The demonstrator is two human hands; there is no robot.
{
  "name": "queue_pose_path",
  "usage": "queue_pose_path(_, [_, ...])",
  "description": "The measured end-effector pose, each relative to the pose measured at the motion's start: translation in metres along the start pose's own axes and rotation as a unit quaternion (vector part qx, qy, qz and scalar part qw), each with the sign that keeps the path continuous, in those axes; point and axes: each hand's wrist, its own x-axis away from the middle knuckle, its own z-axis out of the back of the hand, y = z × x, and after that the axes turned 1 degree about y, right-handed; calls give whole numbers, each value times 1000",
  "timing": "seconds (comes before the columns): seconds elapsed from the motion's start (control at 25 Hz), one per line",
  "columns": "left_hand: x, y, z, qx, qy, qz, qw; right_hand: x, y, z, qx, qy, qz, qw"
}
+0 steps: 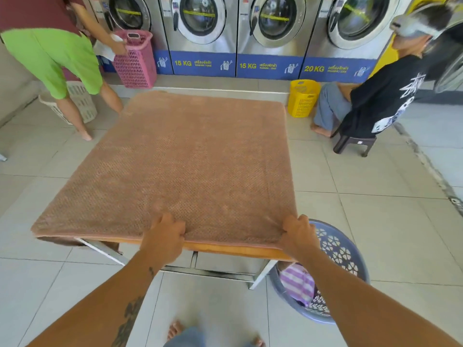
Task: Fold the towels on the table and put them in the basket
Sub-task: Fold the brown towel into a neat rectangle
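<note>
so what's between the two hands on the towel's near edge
Just the brown towel itself: its near hem lies over the table edge between the left hand and right hand, in the head view.

The towel (162,159) filling the centre of the frame is dusty pink-brown with a fine raised waffle grid. Under its near edge the table (225,249) shows an orange-brown wood rim. At lower right the basket (345,256) is lavender-grey with flower-shaped cut-outs and holds a purple-and-white striped cloth (297,284). At upper left is a pink lattice basket (135,63), and right of centre a yellow basket (303,98). Across the top, silver washing machines (203,21) carry blue bands lettered "15 KG" and "20 KG" in yellow. The floor (375,184) is pale grey-white square tiles.
</note>
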Motion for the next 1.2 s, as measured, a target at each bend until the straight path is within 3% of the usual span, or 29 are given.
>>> queue_pose_path(0.2, [-5, 19, -6, 1, 79, -11, 997, -2, 36, 14, -101, 43, 0, 994])
queue_pose_path(0.28, [-4, 23, -9, 9, 83, 12, 996, -3, 39, 15, -118, 19, 18, 993])
queue_pose_path(0.4, [-2, 21, -8, 10, 54, 23, 998, -4, 30, 15, -40, -63, 37, 997])
queue_pose_path(0.52, [-3, 11, 8, 108, 44, 14, 993, -4, 7, 22, 67, -47, 33, 996])
queue_pose_path(0.6, [-2, 0, 22, 158, 53, 19, 986, -5, -16, 27, 58, -47, 44, 996])
queue_pose_path(0.88, [19, -123, 65, 251, 86, 97, 959, 6, -161, 8, 25, -105, 166, 980])
queue_pose_path(1.04, [28, -224, 89, 270, 103, 123, 949, 18, -278, -31, 19, -117, 192, 974])
queue_pose_path(1.2, [12, -315, 117, 231, 89, 113, 962, 20, -378, -64, -17, -119, 184, 976])
